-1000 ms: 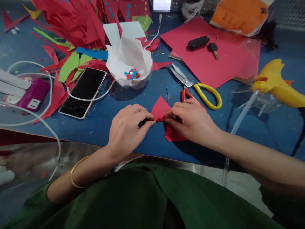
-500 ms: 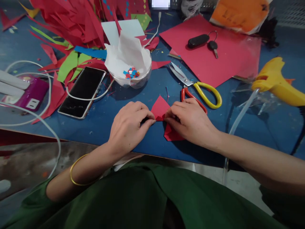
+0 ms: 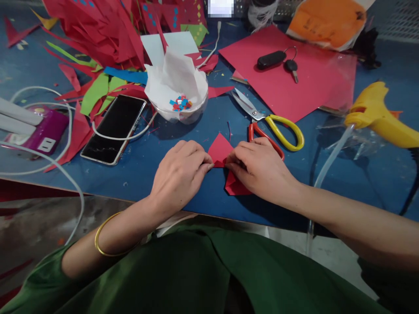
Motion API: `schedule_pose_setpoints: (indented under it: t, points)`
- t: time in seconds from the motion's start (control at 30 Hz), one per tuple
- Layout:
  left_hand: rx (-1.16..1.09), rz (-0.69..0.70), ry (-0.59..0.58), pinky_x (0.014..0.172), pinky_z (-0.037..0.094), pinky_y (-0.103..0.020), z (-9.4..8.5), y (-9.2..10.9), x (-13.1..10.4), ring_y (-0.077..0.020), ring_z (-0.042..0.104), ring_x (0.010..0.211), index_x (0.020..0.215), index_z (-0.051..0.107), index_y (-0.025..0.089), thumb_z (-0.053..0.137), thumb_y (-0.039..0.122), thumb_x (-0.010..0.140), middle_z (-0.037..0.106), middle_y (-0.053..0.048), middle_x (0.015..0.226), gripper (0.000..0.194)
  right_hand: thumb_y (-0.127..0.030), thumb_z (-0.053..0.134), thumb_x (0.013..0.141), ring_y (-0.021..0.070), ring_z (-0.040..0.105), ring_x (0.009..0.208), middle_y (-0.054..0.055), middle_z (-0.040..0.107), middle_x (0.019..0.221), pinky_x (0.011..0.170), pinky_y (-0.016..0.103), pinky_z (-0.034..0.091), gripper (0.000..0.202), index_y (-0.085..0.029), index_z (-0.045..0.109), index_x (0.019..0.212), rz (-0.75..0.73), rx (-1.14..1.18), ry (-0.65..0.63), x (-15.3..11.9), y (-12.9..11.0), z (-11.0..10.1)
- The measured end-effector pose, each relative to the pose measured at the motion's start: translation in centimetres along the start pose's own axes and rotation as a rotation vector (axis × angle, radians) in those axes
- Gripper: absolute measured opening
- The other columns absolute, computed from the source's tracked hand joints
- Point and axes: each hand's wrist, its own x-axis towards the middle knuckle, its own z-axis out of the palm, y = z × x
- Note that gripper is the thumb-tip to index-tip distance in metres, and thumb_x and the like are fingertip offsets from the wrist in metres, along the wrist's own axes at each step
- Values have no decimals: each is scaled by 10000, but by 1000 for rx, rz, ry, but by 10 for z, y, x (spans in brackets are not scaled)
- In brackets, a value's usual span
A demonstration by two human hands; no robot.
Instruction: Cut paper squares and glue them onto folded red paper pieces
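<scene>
A small folded piece of red paper (image 3: pixel 220 149), pointed at the top, lies on the blue table between my hands. My left hand (image 3: pixel 181 172) pinches its lower left corner between thumb and fingers. At the lower right corner, my right hand (image 3: pixel 258 168) grips the same paper, its fingers curled and partly hidden. A second folded red paper (image 3: pixel 236 186) lies under my right hand, partly covered by it. Scissors (image 3: pixel 262 117) with one yellow and one red handle rest just beyond my right hand, blades slightly apart.
A paper-lined bowl (image 3: pixel 178 114) holds tiny coloured bits. Left of it lie a phone (image 3: pixel 113 128), white cables and a purple power socket box (image 3: pixel 49 131). Red sheets (image 3: pixel 294 93) carry a key (image 3: pixel 291 69). A yellow glue gun (image 3: pixel 373 113) with a glue stick is at right. Paper scraps (image 3: pixel 98 35) heap at back left.
The view has shifted very slightly, so the table items sit a little lower. Both hands keep their pinch on the red paper, with almost no movement.
</scene>
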Motion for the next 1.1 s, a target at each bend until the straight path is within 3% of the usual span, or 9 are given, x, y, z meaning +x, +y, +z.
schedule_pose_setpoints:
  t: [0.17, 0.37, 0.57, 0.83, 0.97, 1.1]
  points:
    - [-35, -8, 8, 773, 457, -337, 0, -2, 0, -196, 583, 859, 877, 686, 175, 662, 230, 898, 662, -39, 901, 64, -156, 524, 931, 180, 589, 708, 34, 671, 763, 764, 340, 325, 180, -155, 637, 791, 10, -20, 27, 0, -2, 2]
    - [60, 1, -66, 770, 433, -382, -1, 1, 4, -214, 559, 835, 856, 647, 157, 535, 186, 956, 658, -65, 913, 153, -137, 501, 927, 175, 578, 707, 38, 666, 768, 769, 344, 318, 194, -150, 632, 785, 6, -31, 15, 0, -3, 2]
    - [96, -49, -126, 779, 435, -398, -2, 7, 7, -235, 555, 862, 855, 629, 152, 531, 192, 952, 641, -81, 935, 143, -142, 582, 868, 152, 544, 650, 2, 625, 703, 763, 335, 329, 124, -159, 611, 749, 33, 25, 39, 1, -4, 0]
    - [192, -43, -29, 738, 455, -377, 3, 9, 0, -232, 586, 817, 859, 631, 156, 545, 238, 951, 656, -87, 899, 150, -137, 612, 831, 145, 553, 647, -12, 609, 676, 779, 327, 340, 136, -180, 574, 708, 80, 69, 32, 2, -5, -2]
    - [255, 45, 112, 735, 463, -378, 2, 12, -10, -225, 636, 820, 977, 681, 181, 525, 266, 975, 714, -66, 920, 177, -139, 607, 837, 138, 530, 628, -15, 605, 666, 782, 327, 341, 150, -186, 567, 700, 79, 83, 24, 2, -4, -2]
    - [331, 251, 93, 778, 460, -381, -3, 20, -20, -232, 661, 918, 1085, 706, 174, 550, 265, 968, 757, -56, 1033, 215, -147, 612, 847, 127, 511, 606, -22, 602, 660, 796, 328, 347, 157, -188, 565, 703, 74, 101, 30, 2, -4, -2]
